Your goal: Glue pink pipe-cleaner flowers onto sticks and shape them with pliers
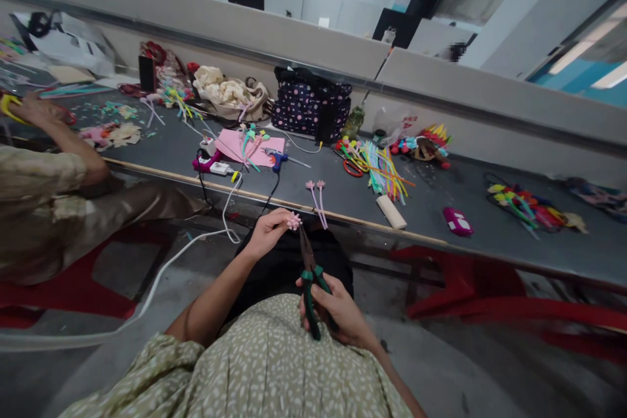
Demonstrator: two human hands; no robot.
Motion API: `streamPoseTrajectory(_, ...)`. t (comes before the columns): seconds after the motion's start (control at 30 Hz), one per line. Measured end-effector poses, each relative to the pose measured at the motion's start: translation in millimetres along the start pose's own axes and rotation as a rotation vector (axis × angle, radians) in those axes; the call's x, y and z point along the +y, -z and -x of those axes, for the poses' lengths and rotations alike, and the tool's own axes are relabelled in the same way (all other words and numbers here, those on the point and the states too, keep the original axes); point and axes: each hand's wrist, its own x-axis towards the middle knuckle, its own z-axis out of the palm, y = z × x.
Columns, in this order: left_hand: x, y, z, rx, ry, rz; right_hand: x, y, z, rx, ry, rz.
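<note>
Between the thumb and fingers of my left hand (269,232) is a small pink pipe-cleaner flower (293,221), held above my lap. My right hand (336,310) grips the green handles of a pair of long-nose pliers (308,261). The dark jaws point up and their tips are close beside the flower; whether they touch it I cannot tell. Just beyond, two pink pipe-cleaner flowers on long stems (318,199) lie at the table's front edge.
On the grey table (304,173) lie a blue glue gun (278,159), pink sheet (228,142), power strip (215,165), red-handled scissors (353,168) and coloured pipe cleaners (382,170). A dotted bag (308,104) stands behind. A white cable (186,251) hangs at left, near a co-worker's arm (63,127).
</note>
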Motion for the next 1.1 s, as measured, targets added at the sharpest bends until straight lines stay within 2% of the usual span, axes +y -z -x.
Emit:
streamPoseTrajectory(0.4, 7, 11.1, -2, -0.059, -0.17, -0.238, -1, -6, 0, 0.135, 0.033, 0.097)
streamPoseTrajectory(0.53, 8, 9.6, -2, -0.059, -0.156, -0.246, -4, -9, -1, 0.141, 0.038, 0.099)
streamPoseTrajectory(0.87, 5, 6.7, -1, -0.03, -0.087, -0.107, -8, -8, 4, 0.067, -0.033, 0.068)
streamPoseTrajectory(1.1, 8, 2.7, -1, 0.007, -0.032, -0.017, -7, -6, 5, 0.024, -0.033, 0.046)
